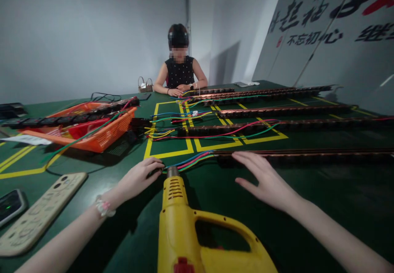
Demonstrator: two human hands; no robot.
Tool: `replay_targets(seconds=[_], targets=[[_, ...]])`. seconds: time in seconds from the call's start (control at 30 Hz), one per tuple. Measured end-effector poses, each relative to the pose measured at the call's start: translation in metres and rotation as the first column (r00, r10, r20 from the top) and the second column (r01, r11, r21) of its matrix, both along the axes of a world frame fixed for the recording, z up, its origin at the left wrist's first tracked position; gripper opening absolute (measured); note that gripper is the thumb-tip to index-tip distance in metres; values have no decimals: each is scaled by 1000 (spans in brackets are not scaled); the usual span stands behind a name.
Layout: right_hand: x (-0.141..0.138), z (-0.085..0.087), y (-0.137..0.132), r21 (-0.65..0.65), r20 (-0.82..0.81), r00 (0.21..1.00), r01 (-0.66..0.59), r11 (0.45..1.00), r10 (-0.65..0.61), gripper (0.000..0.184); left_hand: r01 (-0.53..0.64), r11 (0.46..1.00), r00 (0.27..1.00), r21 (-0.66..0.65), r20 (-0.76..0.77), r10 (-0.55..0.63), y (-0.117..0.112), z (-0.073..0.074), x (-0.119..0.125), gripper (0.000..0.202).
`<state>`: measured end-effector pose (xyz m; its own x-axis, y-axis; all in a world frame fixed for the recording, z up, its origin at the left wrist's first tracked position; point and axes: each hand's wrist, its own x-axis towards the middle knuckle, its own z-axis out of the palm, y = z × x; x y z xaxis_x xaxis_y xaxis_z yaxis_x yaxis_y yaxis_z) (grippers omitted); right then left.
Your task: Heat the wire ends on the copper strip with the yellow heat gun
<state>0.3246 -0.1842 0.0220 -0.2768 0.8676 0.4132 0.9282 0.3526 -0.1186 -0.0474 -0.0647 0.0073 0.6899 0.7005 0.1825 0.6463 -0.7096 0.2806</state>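
My left hand (143, 175) pinches the ends of a bundle of coloured wires (197, 159), blue, red, yellow and green, just by the heat gun's nozzle. These wires run right into a long dark strip with copper-coloured lines (310, 155). My right hand (261, 178) is spread, palm down, its fingertips at the near edge of that strip. A yellow heat gun (177, 232) lies in front of me with its metal nozzle pointing at the wires. Whether it blows cannot be seen.
Further strips with wires (261, 127) lie across the green table (129, 232). An orange basket (104, 135) holding strips stands left. Nearby are a patterned cream object (46, 211) and a phone-like device (10, 207). Another person (180, 72) sits opposite, hands on the table.
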Motion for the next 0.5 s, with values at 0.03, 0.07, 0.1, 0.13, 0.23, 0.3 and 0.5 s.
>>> replay_targets(seconds=[0.03,0.07,0.1,0.13,0.23,0.3,0.5], targets=[[-30,5,-11,-60,-7,998,-68,996,67,47,-15,1000,999,15,33,15,-5,-4,-2,32],[-58,10,-21,-132,-3,990,-144,981,144,42,-37,999,997,32,62,35,-9,-7,-3,32],[-85,15,-30,-207,1,978,-203,957,208,39,-60,997,995,49,84,56,-12,-9,-3,31],[-109,19,-38,-287,8,973,-218,933,230,38,-82,995,992,62,98,76,-15,-11,-3,30],[-153,27,-52,-425,-16,995,-99,900,102,42,-102,992,991,76,98,95,-18,-13,0,26],[-164,31,-52,-500,12,999,-23,866,34,39,-95,993,991,75,101,87,-17,-13,2,23],[-186,36,-34,-656,-44,985,98,748,-167,56,-78,997,963,-10,256,78,-8,-20,7,21]])
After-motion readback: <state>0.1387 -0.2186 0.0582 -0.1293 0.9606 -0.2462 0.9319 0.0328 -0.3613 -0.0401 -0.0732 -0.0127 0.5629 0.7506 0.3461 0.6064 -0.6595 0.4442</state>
